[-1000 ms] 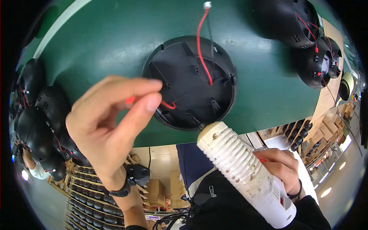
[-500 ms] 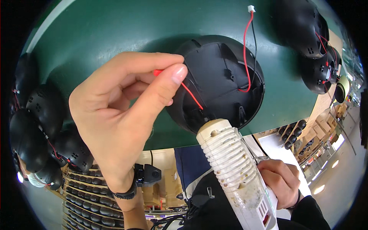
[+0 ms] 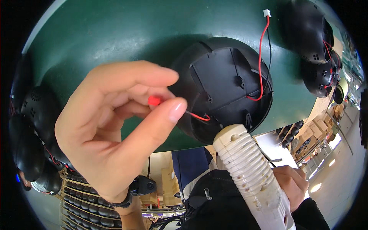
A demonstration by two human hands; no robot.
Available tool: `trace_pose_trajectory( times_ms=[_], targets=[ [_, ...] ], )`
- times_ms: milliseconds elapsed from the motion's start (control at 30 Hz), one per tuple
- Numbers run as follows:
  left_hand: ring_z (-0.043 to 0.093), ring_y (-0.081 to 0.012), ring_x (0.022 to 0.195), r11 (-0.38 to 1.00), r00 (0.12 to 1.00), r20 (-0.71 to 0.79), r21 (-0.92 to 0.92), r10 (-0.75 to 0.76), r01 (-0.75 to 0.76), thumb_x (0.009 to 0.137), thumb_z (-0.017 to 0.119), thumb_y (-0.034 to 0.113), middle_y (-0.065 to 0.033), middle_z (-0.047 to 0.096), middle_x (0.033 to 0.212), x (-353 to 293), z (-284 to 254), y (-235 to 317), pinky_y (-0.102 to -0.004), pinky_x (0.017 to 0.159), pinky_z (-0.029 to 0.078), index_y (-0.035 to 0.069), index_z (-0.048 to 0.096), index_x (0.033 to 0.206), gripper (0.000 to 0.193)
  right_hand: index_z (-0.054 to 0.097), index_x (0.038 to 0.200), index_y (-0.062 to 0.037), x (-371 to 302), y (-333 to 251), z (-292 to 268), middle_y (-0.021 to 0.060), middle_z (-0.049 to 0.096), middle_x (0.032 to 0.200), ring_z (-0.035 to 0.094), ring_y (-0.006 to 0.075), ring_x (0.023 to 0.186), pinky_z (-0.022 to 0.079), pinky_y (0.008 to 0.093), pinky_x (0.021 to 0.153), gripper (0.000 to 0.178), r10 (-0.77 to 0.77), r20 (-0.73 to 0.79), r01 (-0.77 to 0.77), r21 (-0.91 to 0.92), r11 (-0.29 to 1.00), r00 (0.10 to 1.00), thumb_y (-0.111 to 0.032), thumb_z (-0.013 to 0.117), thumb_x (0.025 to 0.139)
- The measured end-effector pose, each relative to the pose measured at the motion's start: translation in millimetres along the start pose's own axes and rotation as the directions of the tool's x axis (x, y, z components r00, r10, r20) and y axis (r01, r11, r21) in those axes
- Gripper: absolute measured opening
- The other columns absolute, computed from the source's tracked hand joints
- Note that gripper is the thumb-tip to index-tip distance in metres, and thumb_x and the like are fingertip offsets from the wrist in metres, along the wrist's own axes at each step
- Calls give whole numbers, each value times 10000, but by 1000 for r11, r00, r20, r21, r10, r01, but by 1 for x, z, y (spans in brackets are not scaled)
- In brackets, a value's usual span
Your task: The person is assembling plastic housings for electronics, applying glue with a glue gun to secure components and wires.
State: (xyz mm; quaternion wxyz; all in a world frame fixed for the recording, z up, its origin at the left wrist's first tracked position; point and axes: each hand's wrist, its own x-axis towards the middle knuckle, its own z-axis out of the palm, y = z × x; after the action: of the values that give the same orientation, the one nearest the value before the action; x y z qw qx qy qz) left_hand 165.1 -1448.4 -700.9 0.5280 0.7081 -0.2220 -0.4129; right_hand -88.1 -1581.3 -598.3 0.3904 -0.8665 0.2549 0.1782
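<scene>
1. We find the shell (image 3: 218, 76) on the table (image 3: 115, 46), hollow side up. The left hand (image 3: 96, 126) seems to hold the lead (image 3: 200, 117) behind its thumb, forefinger lifted away; the right hand (image 3: 291, 188) grips the gun (image 3: 249, 168).
2. The gun's front appears near the lead; we judge that drift, if it is hot, could scorch the wire.
3. Tugging the red plug (image 3: 154, 100) could loosen the lead.
4. The gun and left hand mask the near and left rim.
5. We note a white plug (image 3: 267, 13) beyond, and other shells (image 3: 40, 115) either side.
</scene>
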Motion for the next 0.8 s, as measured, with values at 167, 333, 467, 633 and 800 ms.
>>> trace_pose_trajectory(
  times_ms=[167,333,467,633,800],
  targets=[
    [582,-135,717,995,997,38,-67,-65,68,788,756,3,-77,628,824,-11,-8,-17,-232,630,464,-34,570,1117,379,610,892,15,8,8,2,147,647,810,656,254,581,530,338,494,262,-46,-16,47,61,997,999,-146,744,733],
    [566,-280,1069,962,917,305,11,258,-274,697,858,177,-170,598,1110,-18,-23,-32,-378,880,459,-32,530,1240,667,626,884,-29,10,17,-1,137,689,868,693,240,628,559,324,518,246,-76,23,70,206,976,997,-195,766,769],
    [433,-373,1352,951,935,286,160,211,-263,644,886,165,-257,375,1472,-24,-10,-38,-427,1064,405,-7,484,1353,833,636,882,-49,12,20,0,142,715,928,712,232,647,575,328,522,252,-90,7,88,141,986,996,-216,785,766],
    [411,-372,1381,955,974,88,195,210,-224,617,870,53,-263,346,1494,-51,15,-49,-405,1088,398,0,466,1370,856,630,927,-79,-4,18,1,79,696,834,637,179,671,441,327,664,325,-44,-115,50,48,998,992,-257,834,749],
    [549,-308,1181,969,987,93,198,135,-151,820,707,410,-234,572,1232,-56,-8,-41,-400,956,461,-72,539,1245,664,634,922,-68,-2,24,-5,132,703,965,725,235,692,586,327,534,239,-46,-87,56,125,991,995,-209,774,789]
  ],
)
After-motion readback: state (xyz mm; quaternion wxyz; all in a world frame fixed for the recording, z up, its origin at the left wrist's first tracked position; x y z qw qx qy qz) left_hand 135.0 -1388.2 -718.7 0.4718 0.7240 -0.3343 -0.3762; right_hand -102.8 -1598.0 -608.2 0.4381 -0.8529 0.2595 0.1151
